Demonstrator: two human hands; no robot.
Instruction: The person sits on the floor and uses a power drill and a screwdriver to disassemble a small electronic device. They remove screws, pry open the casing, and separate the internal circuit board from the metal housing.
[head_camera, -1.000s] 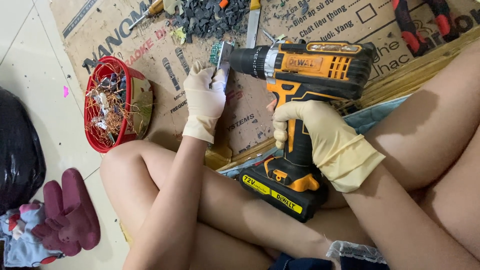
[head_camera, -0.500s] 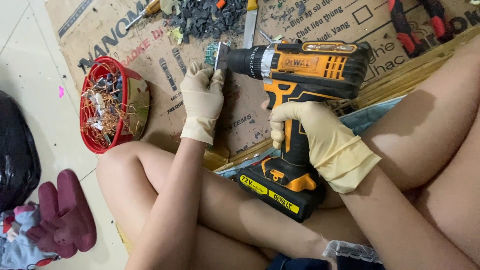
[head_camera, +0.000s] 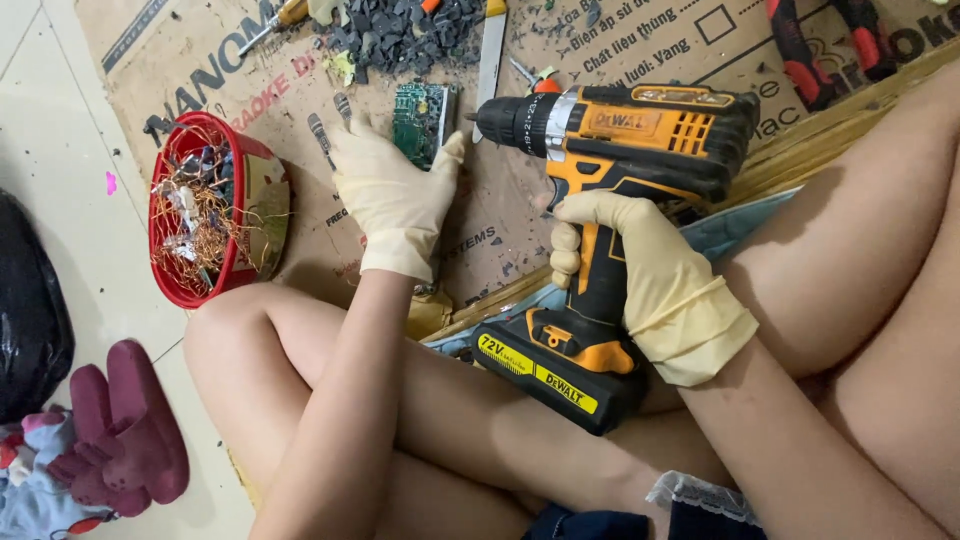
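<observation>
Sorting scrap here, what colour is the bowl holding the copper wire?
Red bowl, clearest in the head view, left of the gloved left hand.

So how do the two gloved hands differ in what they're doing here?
The left hand lies spread, fingers open, on the green circuit board on the cardboard; the right hand is closed around the grip of the orange-and-black cordless drill. The left rests low on the floor sheet, the right is raised. Both wear pale rubber gloves.
</observation>
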